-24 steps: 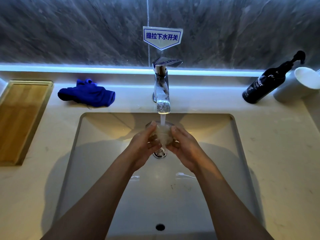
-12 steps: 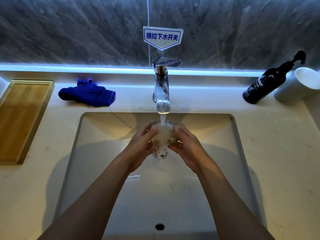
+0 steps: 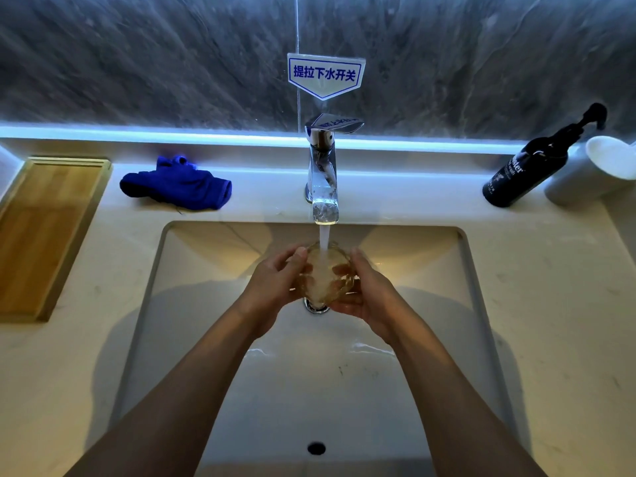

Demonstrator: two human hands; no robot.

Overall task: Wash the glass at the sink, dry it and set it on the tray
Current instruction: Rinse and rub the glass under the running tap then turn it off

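Observation:
A clear glass (image 3: 323, 274) is held under the running water from the chrome tap (image 3: 323, 180), over the drain of the white sink (image 3: 206, 339). My left hand (image 3: 275, 287) grips its left side and my right hand (image 3: 366, 294) cups its right side and bottom. The stream falls into the glass's open mouth, which tips away from me. A wooden tray (image 3: 44, 232) lies on the counter at far left. A blue cloth (image 3: 177, 184) lies crumpled behind the sink, left of the tap.
A dark pump bottle (image 3: 530, 170) and a white cup (image 3: 592, 170) stand at the back right of the pale counter. A small sign (image 3: 325, 75) hangs on the dark wall above the tap. An overflow hole (image 3: 316, 448) sits in the sink's near wall.
Both hands have turned the glass under the stream, so its mouth now shows more clearly. The hands stay in the same spot over the drain.

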